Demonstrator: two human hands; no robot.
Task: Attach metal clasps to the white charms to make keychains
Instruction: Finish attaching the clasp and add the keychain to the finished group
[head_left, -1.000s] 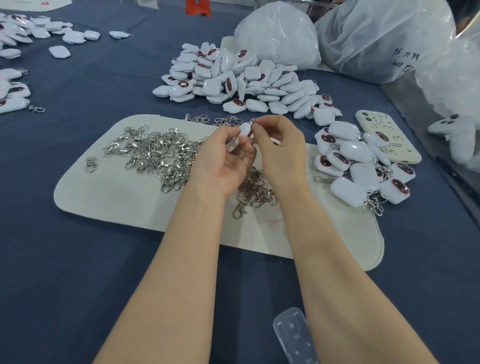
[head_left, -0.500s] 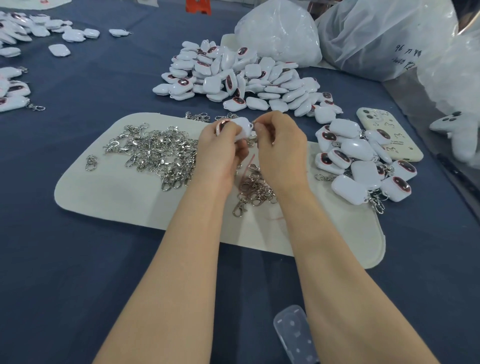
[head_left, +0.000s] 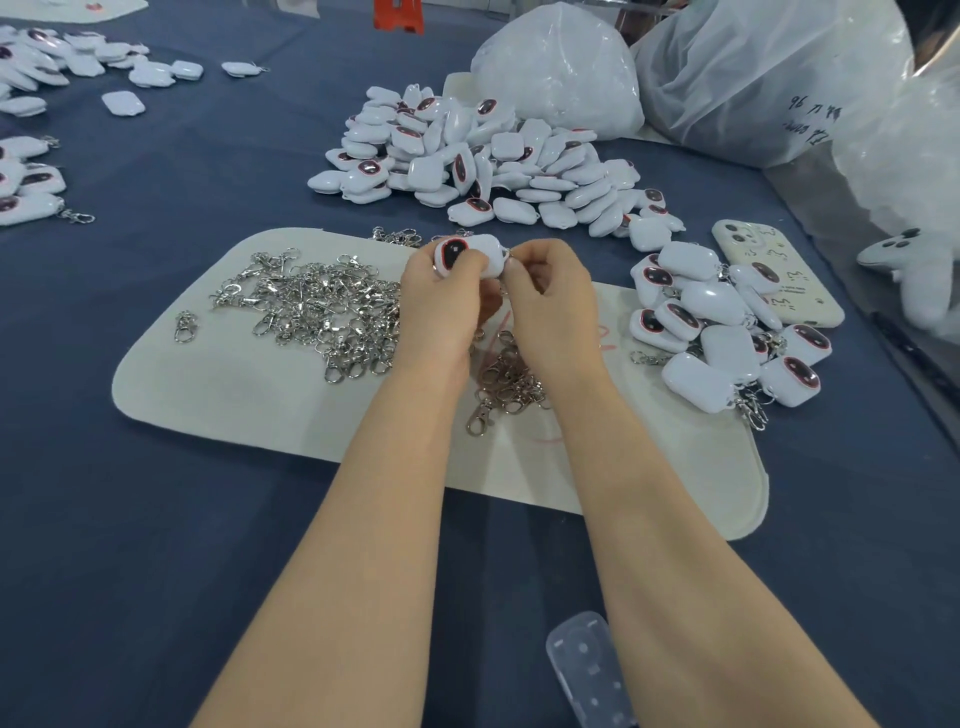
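Left hand (head_left: 441, 306) grips white charm (head_left: 470, 257): looks light, hard, glossy-slick; best held by flat sides. Right hand (head_left: 550, 291) pinches at loop end; clasp hidden.

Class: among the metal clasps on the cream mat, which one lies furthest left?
The single clasp near the mat's left edge; it lies alone, apart from the big heap to its right.

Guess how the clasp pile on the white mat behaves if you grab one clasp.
Probably tangles: the clasps lie heaped and overlapping, so lifting one likely drags neighbours. Likely stiff singly, being small shiny metal, but the heap should shift loosely when pushed across the mat.
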